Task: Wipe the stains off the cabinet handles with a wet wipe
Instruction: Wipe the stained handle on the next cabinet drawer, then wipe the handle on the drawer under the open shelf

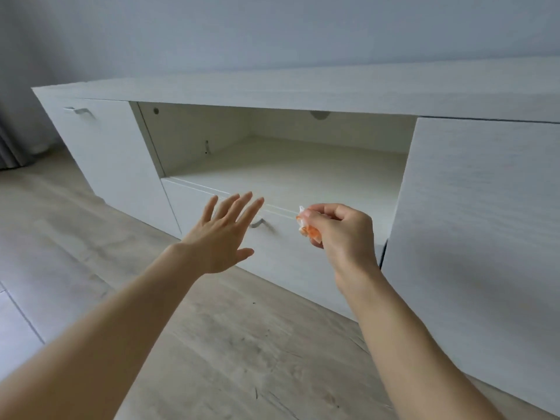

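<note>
Low white cabinet (pixel 272 92) spanning frame from upper left to right edge, top edge running slightly downward to the left. Open compartment (pixel 288 159) at centre, bounded by left door (pixel 115 165) and right door (pixel 478 207). Drawer front (pixel 291 253) directly below compartment, its upper edge just beyond both hands.

Left hand (pixel 218 237), centre frame: fingers straight and spread, holding nothing, raised in front of drawer front; contact with drawer cannot be determined. Drawer handle (pixel 259 224) partly hidden behind fingertips, only its curved right end showing.

Right hand (pixel 342 234), right of centre: fingers curled, pinching crumpled wet wipe (pixel 307 227), white with orange staining, just right of drawer handle and apart from it.

Second handle (pixel 79 111) at upper left on left door, well apart from both hands.

Wood-pattern floor (pixel 242 344) filling lower frame beneath forearms, open up to cabinet base edge.
</note>
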`<state>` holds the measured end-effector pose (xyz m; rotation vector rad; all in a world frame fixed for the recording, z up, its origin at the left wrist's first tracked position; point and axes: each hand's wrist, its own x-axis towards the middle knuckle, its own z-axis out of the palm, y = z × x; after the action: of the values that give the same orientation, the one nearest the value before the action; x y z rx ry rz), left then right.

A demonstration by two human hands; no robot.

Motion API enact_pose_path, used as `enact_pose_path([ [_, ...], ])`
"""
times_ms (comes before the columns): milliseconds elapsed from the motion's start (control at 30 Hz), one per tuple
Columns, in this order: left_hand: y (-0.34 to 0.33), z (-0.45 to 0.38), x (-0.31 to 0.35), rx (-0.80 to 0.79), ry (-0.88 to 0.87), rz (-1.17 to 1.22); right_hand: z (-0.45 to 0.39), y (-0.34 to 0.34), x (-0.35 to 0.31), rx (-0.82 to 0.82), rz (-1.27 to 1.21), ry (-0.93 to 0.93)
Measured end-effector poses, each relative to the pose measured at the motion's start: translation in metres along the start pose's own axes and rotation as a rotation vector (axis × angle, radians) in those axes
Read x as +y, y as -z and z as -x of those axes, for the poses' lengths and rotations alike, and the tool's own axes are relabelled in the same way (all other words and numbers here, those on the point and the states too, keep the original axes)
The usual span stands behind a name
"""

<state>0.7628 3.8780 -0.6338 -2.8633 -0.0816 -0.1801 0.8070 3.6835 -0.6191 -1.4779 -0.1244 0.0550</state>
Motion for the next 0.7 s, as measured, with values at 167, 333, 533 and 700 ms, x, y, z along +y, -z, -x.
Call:
enact_pose_path([
  [167, -0.052, -0.028, -0.08, -0.052, -0.019, 0.057, -0.005, -0.059, 0.037, 0.069, 0.019, 0.007],
  [333, -0.098, -0.061, -0.133, -0.001, -0.022, 0.181, -0.017, -0.127, 0.07, 0.165, -0.033, -0.041],
  [533, -0.145, -0.098, -0.138, 0.132, -0.125, 0.29, -0.038, -0.164, 0.096, 0.389, 0.103, -0.031],
  [700, -0.164, -0.107, -0.122, 0.243, -0.08, 0.426, -0.048, -0.165, 0.107, 0.642, 0.197, -0.01],
])
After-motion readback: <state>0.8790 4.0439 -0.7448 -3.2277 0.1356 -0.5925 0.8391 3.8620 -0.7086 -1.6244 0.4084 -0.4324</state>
